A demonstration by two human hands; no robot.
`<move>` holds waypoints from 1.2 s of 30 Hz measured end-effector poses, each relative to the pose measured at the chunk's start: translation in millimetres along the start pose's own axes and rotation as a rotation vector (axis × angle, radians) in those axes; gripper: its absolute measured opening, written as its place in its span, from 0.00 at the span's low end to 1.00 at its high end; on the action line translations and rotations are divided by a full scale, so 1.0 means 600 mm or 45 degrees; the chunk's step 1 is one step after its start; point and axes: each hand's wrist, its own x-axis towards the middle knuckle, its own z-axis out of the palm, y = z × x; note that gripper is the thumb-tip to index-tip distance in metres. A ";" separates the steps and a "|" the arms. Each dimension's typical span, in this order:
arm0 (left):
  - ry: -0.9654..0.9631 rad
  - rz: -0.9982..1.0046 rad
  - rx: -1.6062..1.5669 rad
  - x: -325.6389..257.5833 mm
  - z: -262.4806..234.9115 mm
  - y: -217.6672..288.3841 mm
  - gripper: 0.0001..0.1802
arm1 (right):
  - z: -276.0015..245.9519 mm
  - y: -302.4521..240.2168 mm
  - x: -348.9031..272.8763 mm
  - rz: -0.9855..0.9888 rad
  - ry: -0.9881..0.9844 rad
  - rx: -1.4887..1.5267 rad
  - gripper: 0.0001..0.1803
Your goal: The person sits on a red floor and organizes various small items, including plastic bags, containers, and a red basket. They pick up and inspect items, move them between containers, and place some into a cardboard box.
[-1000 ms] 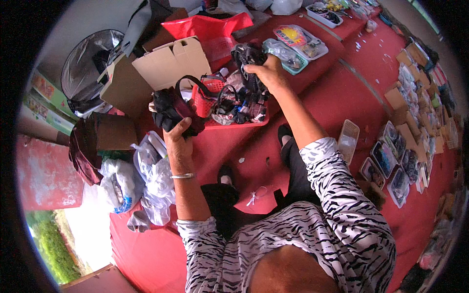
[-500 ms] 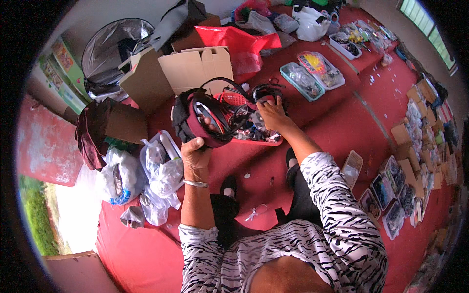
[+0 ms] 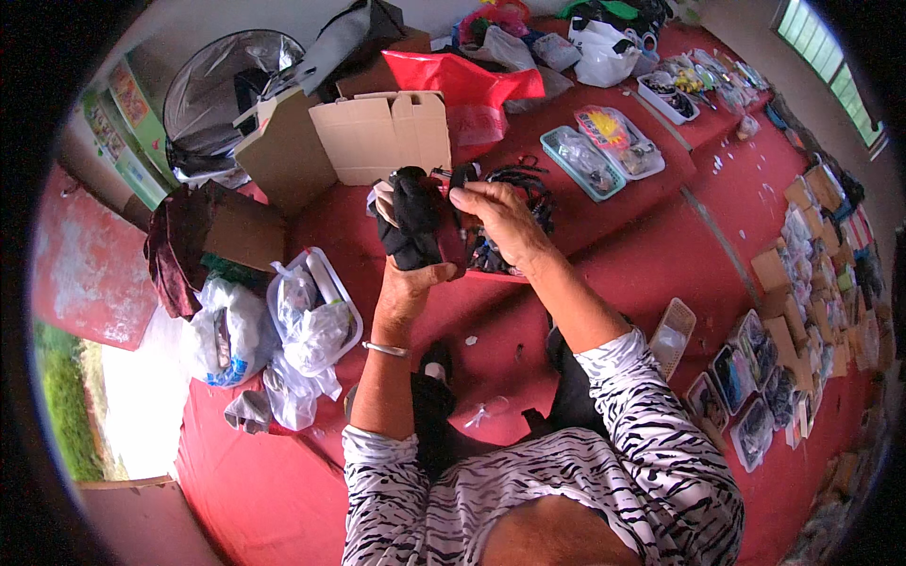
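Observation:
My left hand (image 3: 408, 281) grips a bundle of black cloth (image 3: 411, 219) from below and holds it up above the red floor. My right hand (image 3: 497, 219) rests its fingers on the top right edge of that bundle, pinching a thin dark item there. Just behind both hands lies a red tray (image 3: 500, 275) heaped with tangled black cords and small dark pieces (image 3: 525, 185). A silver bangle (image 3: 385, 349) circles my left wrist.
An open cardboard box (image 3: 377, 137) and a red plastic bag (image 3: 460, 77) stand behind the tray. Clear plastic bags (image 3: 300, 321) lie at the left. Teal trays of packets (image 3: 585, 160) sit to the right, and rows of small packets (image 3: 783, 368) line the far right.
The black bundle has come up from the tray and now stands upright in my left hand. My right hand moved left from the tray's contents onto the bundle's top.

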 end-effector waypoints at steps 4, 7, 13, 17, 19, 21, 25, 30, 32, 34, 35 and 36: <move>0.030 -0.135 -0.409 0.006 0.013 0.021 0.35 | -0.018 0.034 0.018 -0.009 0.292 0.475 0.13; 0.136 -0.122 -0.497 0.007 -0.006 0.019 0.30 | -0.039 0.023 0.016 0.040 0.309 0.719 0.16; -0.006 -0.170 -0.260 0.011 -0.006 0.028 0.31 | -0.069 0.043 0.024 0.239 0.233 1.015 0.16; -0.111 -0.091 0.109 0.007 0.002 0.026 0.32 | -0.068 0.045 0.022 0.327 0.100 0.986 0.13; -0.111 -0.017 0.128 0.008 -0.012 -0.013 0.27 | -0.065 0.046 0.022 0.379 0.063 0.924 0.13; -0.222 -0.145 0.283 0.009 -0.028 -0.023 0.25 | -0.063 0.029 0.014 0.458 0.134 0.823 0.13; -0.169 -0.241 0.370 0.020 -0.011 -0.030 0.18 | -0.055 0.017 0.004 0.387 -0.077 0.607 0.12; -0.438 -0.058 0.656 0.005 -0.019 -0.040 0.16 | -0.034 -0.006 -0.014 0.323 -0.205 0.374 0.19; -0.429 -0.074 0.745 0.007 -0.019 -0.039 0.16 | -0.036 -0.001 -0.012 0.284 -0.214 0.277 0.18; -0.431 -0.075 0.771 0.008 -0.020 -0.035 0.18 | -0.036 -0.001 -0.010 0.220 -0.236 0.174 0.17; -0.440 -0.081 0.719 0.009 -0.018 -0.031 0.18 | -0.037 -0.003 -0.012 0.179 -0.248 0.117 0.16; -0.457 -0.102 0.544 0.009 -0.015 -0.024 0.19 | -0.036 -0.006 -0.015 0.138 -0.260 0.060 0.16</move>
